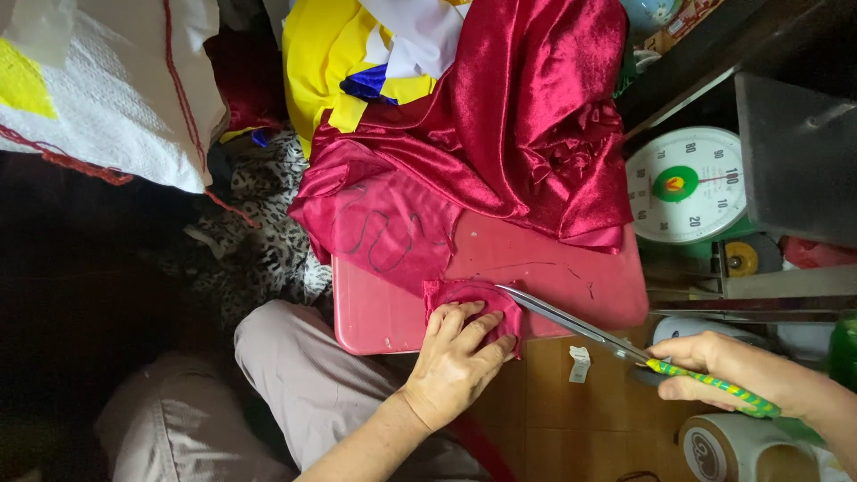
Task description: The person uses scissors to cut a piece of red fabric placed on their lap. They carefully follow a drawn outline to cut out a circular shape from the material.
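1. Crimson satin scrap (478,299) is lying under the left hand (457,357), fingers spread flat and pressing it onto the pink plastic board (571,281).
2. The right hand (714,361) is closing around the scissors (616,344); their long blades are slanting up-left, tips touching the scrap's far edge.
3. Beyond them, heaped red satin (527,116) is draping over the board.

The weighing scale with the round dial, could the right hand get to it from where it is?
Probably yes. The right hand sits just below the weighing scale with only low clutter between, but it is holding the scissors.
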